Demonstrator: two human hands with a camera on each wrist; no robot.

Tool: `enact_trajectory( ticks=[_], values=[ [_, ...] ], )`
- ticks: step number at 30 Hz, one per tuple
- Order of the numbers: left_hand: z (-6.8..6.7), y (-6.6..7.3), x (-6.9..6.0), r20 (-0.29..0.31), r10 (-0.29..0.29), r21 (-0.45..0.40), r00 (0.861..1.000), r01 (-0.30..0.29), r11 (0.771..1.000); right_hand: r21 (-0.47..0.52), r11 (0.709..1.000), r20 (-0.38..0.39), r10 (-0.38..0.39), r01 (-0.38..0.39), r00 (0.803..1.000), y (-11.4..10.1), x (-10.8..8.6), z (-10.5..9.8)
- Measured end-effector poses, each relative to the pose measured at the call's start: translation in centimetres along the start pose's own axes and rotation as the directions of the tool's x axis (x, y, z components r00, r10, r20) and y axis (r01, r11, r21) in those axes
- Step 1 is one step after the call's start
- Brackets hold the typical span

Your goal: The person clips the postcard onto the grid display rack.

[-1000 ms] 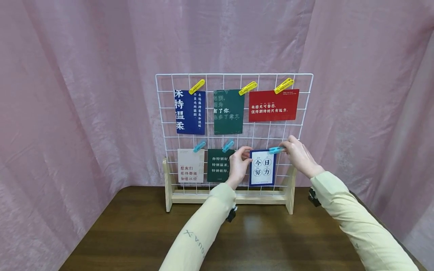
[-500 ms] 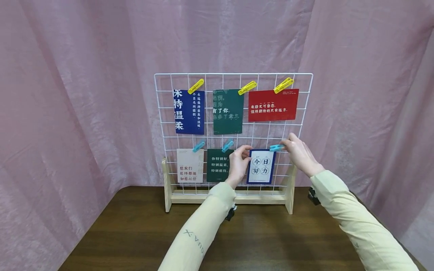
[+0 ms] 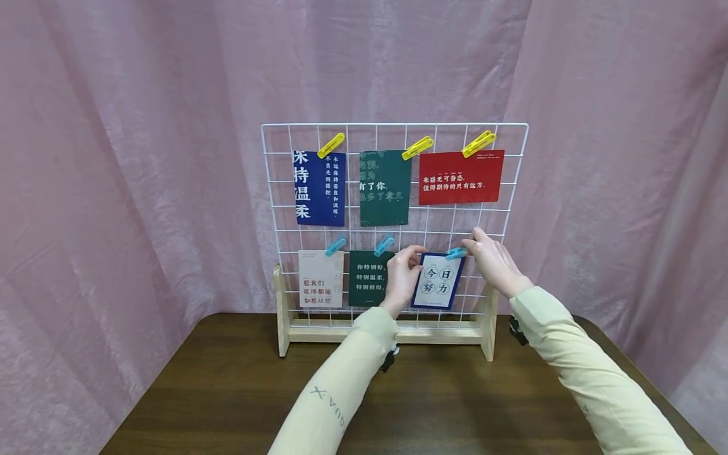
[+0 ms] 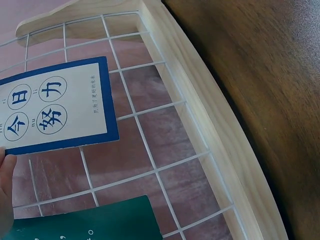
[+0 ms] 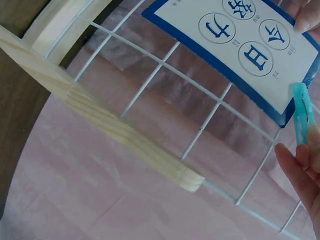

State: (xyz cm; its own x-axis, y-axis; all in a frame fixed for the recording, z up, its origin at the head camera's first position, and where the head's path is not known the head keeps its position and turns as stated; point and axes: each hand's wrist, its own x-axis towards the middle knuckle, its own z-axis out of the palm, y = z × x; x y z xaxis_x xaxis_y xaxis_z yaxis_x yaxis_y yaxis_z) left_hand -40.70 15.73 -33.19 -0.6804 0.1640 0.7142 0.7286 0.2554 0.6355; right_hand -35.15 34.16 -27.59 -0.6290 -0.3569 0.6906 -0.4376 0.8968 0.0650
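Note:
My left hand (image 3: 400, 278) pinches the upper left edge of a white card with a blue border (image 3: 436, 296), which hangs slightly tilted against the white wire grid (image 3: 395, 124). At the card's upper right corner, my right hand (image 3: 496, 262) holds a light blue clothespin (image 3: 456, 253) between thumb and fingers. In the right wrist view the clothespin (image 5: 301, 112) overlaps the card's edge; whether it also bites a wire cannot be told. The left wrist view shows my left fingertips (image 4: 7, 172) at the border of the card (image 4: 75, 107).
Left of the card hang a dark green card (image 3: 364, 294) and a cream card (image 3: 320, 268) under blue clothespins. Above are a blue card (image 3: 318, 202), a green card (image 3: 383, 212) and a red card (image 3: 461, 193) with yellow clothespins. The grid's wooden base (image 3: 341, 333) stands on a brown table (image 3: 227, 379).
The white card's lower end has swung left, so it now tilts. My right hand and its clothespin have shifted slightly left, further over the card's top corner. My left hand stays nearly in place.

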Motion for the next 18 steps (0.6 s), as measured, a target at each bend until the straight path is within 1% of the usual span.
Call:
enact_trajectory(
  ticks=[3,9,14,18],
  values=[
    [0.0,0.0,-0.1,0.006,-0.004,0.003,1.0,0.004,1.0,0.004,1.0,-0.018,0.003,-0.003,1.0,0.1,-0.1,0.1],
    [0.1,0.0,-0.2,0.005,0.021,0.031,1.0,-0.022,0.999,0.047,0.999,-0.092,0.004,0.001,0.996,0.2,-0.7,0.3],
    [0.0,0.1,-0.2,-0.008,0.037,0.06,0.999,-0.036,0.998,0.105,0.994,-0.172,-0.021,0.04,0.985,0.3,-1.1,0.3],
    [0.0,-0.2,-0.3,-0.008,0.031,0.102,0.999,-0.03,0.994,0.153,0.986,-0.223,-0.023,0.058,0.974,0.2,-1.6,0.1]
  ],
)
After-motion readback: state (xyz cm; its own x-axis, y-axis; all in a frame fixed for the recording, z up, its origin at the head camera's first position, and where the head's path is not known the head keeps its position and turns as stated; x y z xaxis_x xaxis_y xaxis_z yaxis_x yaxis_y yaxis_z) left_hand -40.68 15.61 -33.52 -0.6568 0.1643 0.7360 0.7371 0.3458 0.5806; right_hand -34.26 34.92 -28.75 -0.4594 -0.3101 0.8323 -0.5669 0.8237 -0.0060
